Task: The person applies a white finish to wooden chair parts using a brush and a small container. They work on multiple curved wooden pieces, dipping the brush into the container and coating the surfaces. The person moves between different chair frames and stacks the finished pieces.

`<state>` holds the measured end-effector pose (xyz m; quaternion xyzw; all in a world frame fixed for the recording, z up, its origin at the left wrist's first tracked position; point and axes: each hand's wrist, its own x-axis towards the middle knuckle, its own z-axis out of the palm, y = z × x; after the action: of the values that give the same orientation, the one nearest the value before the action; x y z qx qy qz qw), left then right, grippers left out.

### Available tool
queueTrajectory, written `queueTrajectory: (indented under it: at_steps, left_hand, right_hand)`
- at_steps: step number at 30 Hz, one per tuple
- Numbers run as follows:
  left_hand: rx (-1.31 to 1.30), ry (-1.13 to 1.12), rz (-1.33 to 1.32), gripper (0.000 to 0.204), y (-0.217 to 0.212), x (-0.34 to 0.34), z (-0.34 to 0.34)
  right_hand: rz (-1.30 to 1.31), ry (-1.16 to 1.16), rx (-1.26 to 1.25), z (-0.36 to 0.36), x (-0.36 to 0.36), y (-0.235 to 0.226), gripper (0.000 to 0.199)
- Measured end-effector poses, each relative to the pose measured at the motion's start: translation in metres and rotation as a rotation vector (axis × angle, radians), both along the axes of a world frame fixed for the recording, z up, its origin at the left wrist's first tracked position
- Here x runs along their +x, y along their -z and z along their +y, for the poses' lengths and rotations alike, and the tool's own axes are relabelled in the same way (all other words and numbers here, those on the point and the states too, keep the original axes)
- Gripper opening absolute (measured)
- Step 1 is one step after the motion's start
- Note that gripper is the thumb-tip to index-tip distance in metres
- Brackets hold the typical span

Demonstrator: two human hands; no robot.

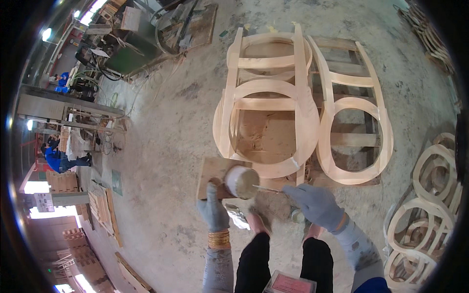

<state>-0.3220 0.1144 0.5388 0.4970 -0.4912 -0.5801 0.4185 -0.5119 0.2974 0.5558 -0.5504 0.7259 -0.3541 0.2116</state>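
Observation:
My left hand (213,211), in a grey glove, is closed on the near edge of a square wooden board (209,168). A whitish round tub (240,182) is against that board, tilted, its open side turned toward my right hand. In my gloved right hand (317,206) is a thin, slender tool (268,189) with its tip at the tub's rim; whether it is a brush or a blade I cannot tell. Just beyond my hands, pale wooden chair frames (307,129) with round rings and long legs lie stacked, beside another such frame (386,141).
The frames lie on a wooden pallet (354,151). Loose wooden rings (415,210) pile up at the right. A machine with cables (129,53) stands at the upper left. Farther left, a person in blue (53,157) bends near planks. Boards (105,215) lie on the concrete floor.

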Motion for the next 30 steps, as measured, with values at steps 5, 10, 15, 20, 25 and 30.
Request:
queueTrajectory:
  at_steps: [5,10,15,20,25,30]
  left_hand:
    - [0.017,0.152,-0.095,0.026,-0.008,0.005,-0.041]
    - [0.143,0.155,-0.034,0.029,0.001,0.030,-0.116]
    - [0.216,0.167,0.103,0.030,-0.007,0.032,-0.173]
    - [-0.965,0.463,-0.906,0.033,0.011,0.052,-0.207]
    - [0.052,0.208,-0.102,0.042,0.006,0.010,-0.216]
    - [0.216,0.132,0.035,0.040,-0.013,-0.016,-0.233]
  right_hand:
    - [0.259,0.001,0.336,-0.082,0.018,-0.024,0.022]
    - [0.177,-0.066,0.281,-0.141,0.041,-0.016,0.016]
    - [-0.219,0.002,0.117,-0.179,0.050,-0.010,0.016]
    - [-0.420,0.160,-0.022,-0.199,0.042,-0.019,0.027]
    - [-0.706,0.343,0.226,-0.205,0.019,-0.040,0.028]
    - [-0.296,0.283,0.104,-0.219,0.007,-0.051,0.028]
